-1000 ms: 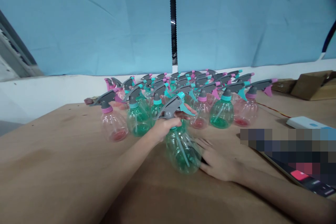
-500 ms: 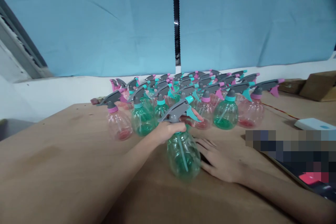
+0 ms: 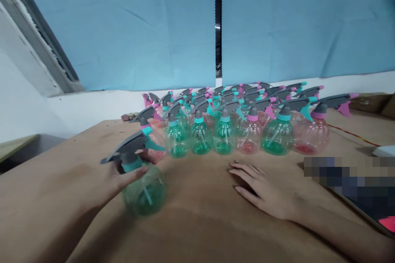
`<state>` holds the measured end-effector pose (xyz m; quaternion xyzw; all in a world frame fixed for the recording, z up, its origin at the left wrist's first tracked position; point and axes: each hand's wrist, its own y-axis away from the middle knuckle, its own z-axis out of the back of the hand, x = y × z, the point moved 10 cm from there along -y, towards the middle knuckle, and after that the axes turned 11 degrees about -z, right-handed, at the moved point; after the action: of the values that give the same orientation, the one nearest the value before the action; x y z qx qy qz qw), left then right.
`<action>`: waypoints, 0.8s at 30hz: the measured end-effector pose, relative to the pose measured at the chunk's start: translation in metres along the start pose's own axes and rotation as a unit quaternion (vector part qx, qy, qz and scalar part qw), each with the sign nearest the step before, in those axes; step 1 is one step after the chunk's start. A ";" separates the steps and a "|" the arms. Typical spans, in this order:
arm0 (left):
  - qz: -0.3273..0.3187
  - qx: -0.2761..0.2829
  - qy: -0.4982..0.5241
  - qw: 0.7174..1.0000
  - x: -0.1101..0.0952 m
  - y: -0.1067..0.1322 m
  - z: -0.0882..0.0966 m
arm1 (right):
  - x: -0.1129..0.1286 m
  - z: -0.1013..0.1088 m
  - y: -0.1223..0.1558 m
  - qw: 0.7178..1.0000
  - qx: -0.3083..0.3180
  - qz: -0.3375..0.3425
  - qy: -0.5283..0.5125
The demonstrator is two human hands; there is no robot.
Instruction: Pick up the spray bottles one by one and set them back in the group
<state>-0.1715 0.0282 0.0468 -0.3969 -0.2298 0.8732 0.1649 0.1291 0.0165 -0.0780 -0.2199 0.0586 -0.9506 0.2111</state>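
My left hand (image 3: 121,178) is wrapped round the neck of a green spray bottle (image 3: 151,193), just below its grey trigger head. The bottle is slightly blurred and tilted, at the left front of the rows; a pink spray bottle (image 3: 159,137) is partly hidden behind it. On the tabletop my right hand (image 3: 262,189) lies palm down with fingers spread, holding nothing. In front of its fingertips stand a pink spray bottle (image 3: 248,137) and a larger green spray bottle (image 3: 277,135), both upright with grey heads.
Several more spray bottles stand in rows toward the wall, among them a green bottle (image 3: 201,135) and a pink bottle (image 3: 313,133). A white box (image 3: 384,151) and a pixelated dark area are at the right. Cardboard boxes (image 3: 368,104) sit behind on the wooden table (image 3: 191,222).
My left hand has carried the green spray bottle leftward from the middle, uncovering the front row. My right hand stays flat on the table. The view has turned slightly left.
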 end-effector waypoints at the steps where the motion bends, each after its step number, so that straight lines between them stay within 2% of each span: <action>1: 0.009 -0.027 0.036 0.999 0.009 0.002 0.006 | 0.000 0.000 0.000 1.000 0.001 0.001 0.000; 3: 0.002 -0.064 0.117 0.991 0.022 0.004 0.012 | 0.001 0.000 0.000 1.000 0.002 0.002 0.000; 4: -0.006 -0.092 0.134 0.987 0.026 0.003 0.016 | 0.001 0.000 0.000 1.000 0.002 0.001 -0.001; 6: -0.022 -0.113 0.134 0.984 0.034 0.001 0.020 | 0.002 0.001 0.000 1.000 0.004 -0.001 -0.002; 10: -0.029 -0.099 0.078 0.992 0.047 -0.010 0.018 | 0.003 0.002 0.000 1.000 0.004 -0.003 -0.002; 15: -0.036 -0.094 0.021 0.995 0.053 -0.027 0.014 | 0.003 0.002 -0.001 1.000 0.003 0.000 -0.002; 24: -0.011 -0.086 0.045 0.995 0.078 -0.056 -0.002 | 0.005 0.004 -0.001 1.000 0.005 0.001 -0.007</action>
<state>-0.2132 0.1129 0.0274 -0.4463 -0.3007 0.8293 0.1502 0.1261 0.0153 -0.0720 -0.2252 0.0524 -0.9492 0.2137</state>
